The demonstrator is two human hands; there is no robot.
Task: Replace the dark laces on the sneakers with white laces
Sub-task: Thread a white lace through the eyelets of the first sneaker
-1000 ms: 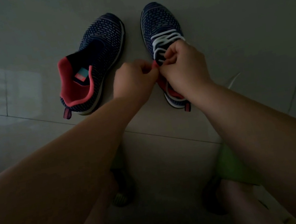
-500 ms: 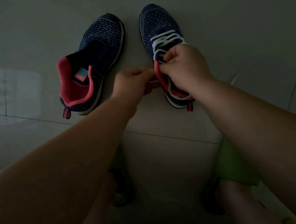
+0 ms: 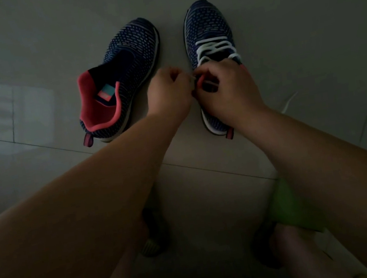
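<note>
From the head view, two sneakers stand on the tiled floor (image 3: 303,23). The left sneaker (image 3: 120,81) has no lace. The right sneaker (image 3: 207,29) carries the white lace (image 3: 212,49) in its front eyelets. The left hand (image 3: 170,92) pinches the lace end, and the right hand (image 3: 227,88) grips the shoe collar. The lace looks soft and limp, so I would hold it at the stiff tip. A loose white strand (image 3: 289,102) lies further right.
</note>
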